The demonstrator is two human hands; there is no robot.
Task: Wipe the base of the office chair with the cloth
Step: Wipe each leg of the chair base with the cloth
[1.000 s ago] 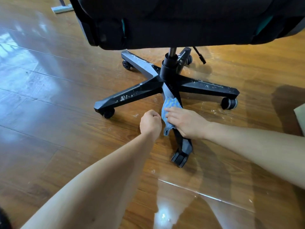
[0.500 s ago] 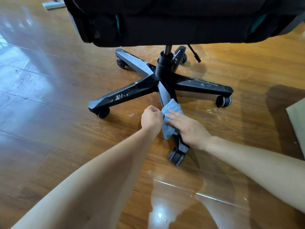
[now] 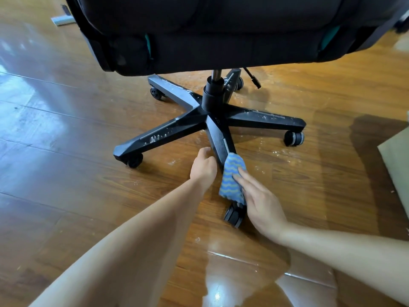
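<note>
The black five-legged base (image 3: 177, 127) of the office chair stands on the wood floor under the dark seat (image 3: 221, 29). White specks dot its left and right legs. A blue cloth (image 3: 232, 180) with wavy stripes lies over the near leg, just above that leg's castor (image 3: 233, 214). My right hand (image 3: 261, 200) presses the cloth flat against the leg with its fingers stretched out. My left hand (image 3: 203, 167) is curled into a loose fist and touches the left side of the same leg.
White crumbs and wet smears lie on the glossy wood floor (image 3: 66, 173) around the base. A greenish flat mat (image 3: 396, 165) reaches in from the right edge. A pale metal foot (image 3: 63, 19) of some furniture shows at the far left.
My right hand has slid the cloth down the near leg toward the castor, and the leg's upper part now shows bare. My left hand stays on the leg's left side.
</note>
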